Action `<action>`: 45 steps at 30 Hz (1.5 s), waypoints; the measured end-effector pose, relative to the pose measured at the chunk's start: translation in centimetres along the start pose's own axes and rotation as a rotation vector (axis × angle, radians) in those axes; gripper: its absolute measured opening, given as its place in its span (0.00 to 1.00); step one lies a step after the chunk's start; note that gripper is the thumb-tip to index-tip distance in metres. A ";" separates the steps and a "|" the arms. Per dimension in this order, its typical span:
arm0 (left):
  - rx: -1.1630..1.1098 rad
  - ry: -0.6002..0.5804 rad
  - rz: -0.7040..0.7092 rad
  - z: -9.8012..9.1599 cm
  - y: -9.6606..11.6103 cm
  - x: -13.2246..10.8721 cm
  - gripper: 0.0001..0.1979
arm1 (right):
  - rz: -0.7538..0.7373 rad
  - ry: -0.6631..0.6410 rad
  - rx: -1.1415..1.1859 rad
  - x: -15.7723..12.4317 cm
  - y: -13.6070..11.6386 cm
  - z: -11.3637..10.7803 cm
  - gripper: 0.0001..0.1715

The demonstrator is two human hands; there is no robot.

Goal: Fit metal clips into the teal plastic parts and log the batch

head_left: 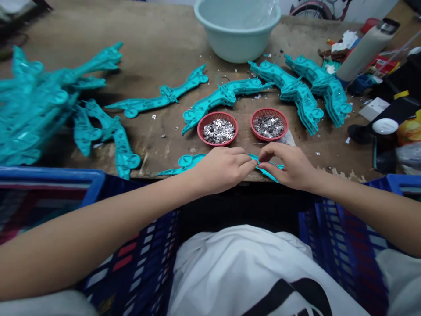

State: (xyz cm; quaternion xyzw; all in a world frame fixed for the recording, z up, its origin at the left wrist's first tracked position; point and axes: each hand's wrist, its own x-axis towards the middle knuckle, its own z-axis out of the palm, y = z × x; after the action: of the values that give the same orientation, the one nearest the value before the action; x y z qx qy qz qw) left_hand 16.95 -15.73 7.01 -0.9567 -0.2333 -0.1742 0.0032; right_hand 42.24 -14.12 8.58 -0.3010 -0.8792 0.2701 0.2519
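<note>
At bench edge (342, 175): L hand (221, 170), R hand (287, 166) clamped on teal plastic runner (191, 160).

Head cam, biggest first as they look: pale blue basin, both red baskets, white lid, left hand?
1. pale blue basin, cut off by the frame top
2. left hand, helped by being nearer the camera
3. left red basket and right red basket, too alike to rank
4. white lid

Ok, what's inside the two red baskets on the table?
The left red basket and the right red basket each hold a heap of small silver metal pieces. The heaps cover the basket floors, so anything beneath them cannot be seen.
</note>
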 end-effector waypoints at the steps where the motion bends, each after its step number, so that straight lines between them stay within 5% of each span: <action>1: 0.013 -0.041 0.013 -0.5 -0.7 0.1 0.20 | 0.032 0.002 0.037 0.2 -0.1 0.0 0.04; 4: 0.036 -0.226 -0.122 -1.8 -4.1 1.1 0.18 | 0.172 0.033 0.132 1.0 -0.1 0.0 0.07; 9: 0.137 -0.580 -0.738 -1.1 -11.0 2.8 0.17 | 0.247 -0.028 0.161 1.4 0.8 -0.3 0.07; 11: 0.143 -0.691 -0.780 -0.1 -12.2 2.7 0.17 | 0.216 -0.099 0.132 1.2 1.1 -0.3 0.06; 16: 0.090 -0.797 -0.617 2.1 -11.9 1.1 0.19 | 0.147 -0.206 0.021 0.9 1.5 -0.1 0.05; 27: 0.078 -0.764 -0.569 2.9 -11.9 -0.1 0.18 | 0.158 -0.309 -0.003 1.0 2.1 0.0 0.05; 31: -0.001 -0.590 -0.719 2.6 -11.9 -0.5 0.18 | 0.166 -0.262 -0.047 0.9 3.0 0.1 0.05; 36: -0.651 -0.195 -0.882 1.0 -8.8 0.3 0.12 | 0.026 -0.012 -0.028 1.0 3.9 0.5 0.17; 40: -1.298 -0.193 -0.912 -0.2 -3.9 2.0 0.22 | -0.151 0.042 0.025 1.0 3.3 0.8 0.17; 45: -1.510 -0.107 -0.927 0.9 -1.0 2.3 0.27 | -0.220 0.030 0.023 0.8 4.0 0.5 0.17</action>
State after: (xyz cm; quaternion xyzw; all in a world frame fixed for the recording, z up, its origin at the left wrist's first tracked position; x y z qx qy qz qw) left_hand 18.74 -13.72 6.84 -0.5198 -0.4200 -0.2203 -0.7105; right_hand 42.98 -11.06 5.98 -0.2039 -0.8998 0.2463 0.2967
